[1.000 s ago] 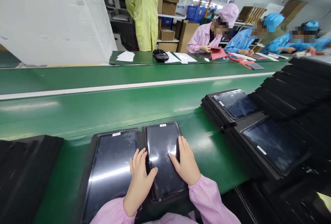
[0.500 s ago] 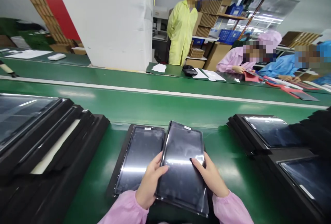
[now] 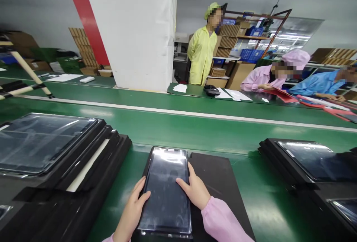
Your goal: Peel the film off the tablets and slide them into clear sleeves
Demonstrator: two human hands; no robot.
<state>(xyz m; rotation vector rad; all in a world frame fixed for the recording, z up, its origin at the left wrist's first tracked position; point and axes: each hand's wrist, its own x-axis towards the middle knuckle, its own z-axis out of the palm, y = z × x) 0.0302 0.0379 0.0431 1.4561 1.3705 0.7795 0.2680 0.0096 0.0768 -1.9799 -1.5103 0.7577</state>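
A dark, glossy tablet screen (image 3: 169,186) with a clear film and a small white label at its far end lies before me. My left hand (image 3: 131,205) grips its left edge, thumb on top. On the opposite edge is my right hand (image 3: 196,189), its thumb likewise pressed on the glass. The screen covers the left part of a black foam sheet (image 3: 220,186), whose right part is bare. The other screen seen there earlier is now hidden beneath this one; I cannot tell whether they touch fully.
Left stands a stack of black foam trays (image 3: 111,156) carrying a larger glossy panel (image 3: 52,141). More foam trays (image 3: 267,152) with screens stand at right. Beyond the green belt (image 3: 195,123), several people work or stand near a white pillar (image 3: 136,29).
Both hands have carried the screen from the right half of the foam sheet leftward, over the other screen. The right half is uncovered. The view has shifted slightly.
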